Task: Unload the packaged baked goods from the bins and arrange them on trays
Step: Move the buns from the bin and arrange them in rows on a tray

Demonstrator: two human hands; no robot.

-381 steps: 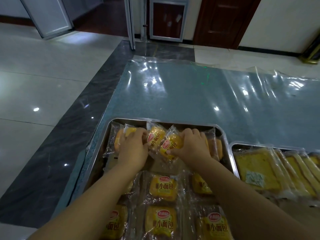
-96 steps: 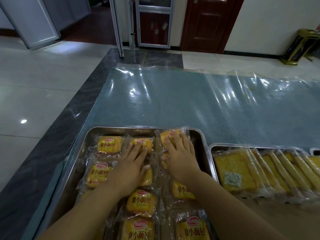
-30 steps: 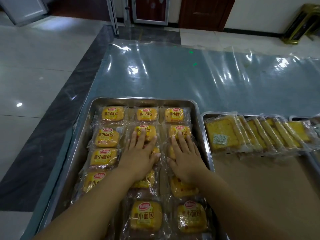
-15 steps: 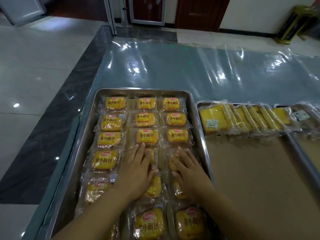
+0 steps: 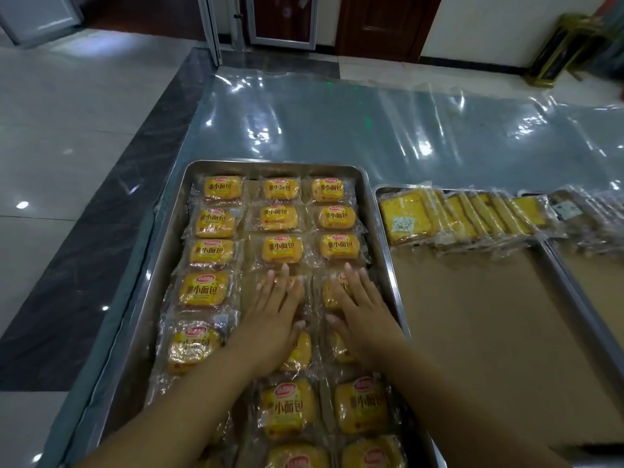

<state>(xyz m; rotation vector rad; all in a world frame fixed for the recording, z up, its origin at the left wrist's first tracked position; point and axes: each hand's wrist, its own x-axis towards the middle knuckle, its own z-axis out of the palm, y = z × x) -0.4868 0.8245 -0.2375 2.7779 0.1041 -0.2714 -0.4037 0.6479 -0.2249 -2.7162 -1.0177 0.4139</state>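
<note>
A steel tray (image 5: 175,211) holds three columns of small yellow bread packs (image 5: 282,248) in clear wrappers. My left hand (image 5: 275,315) lies flat, fingers straight, on the middle column's packs about halfway down the tray. My right hand (image 5: 363,312) lies flat the same way on the right column's packs beside it. Neither hand grips anything. To the right, a second tray (image 5: 472,315) lined with brown paper carries a row of wrapped cake slices (image 5: 435,217) leaning along its far edge.
A third tray (image 5: 574,275) with more wrapped slices stands at the far right. Clear plastic sheeting (image 5: 371,123) covers the grey table behind the trays. The table's left edge drops to a tiled floor (image 5: 60,136). Doors stand at the back.
Both hands have slid toward me down the tray over the bread packs, staying flat. The far rows, once under my hands, now lie uncovered and lined up.
</note>
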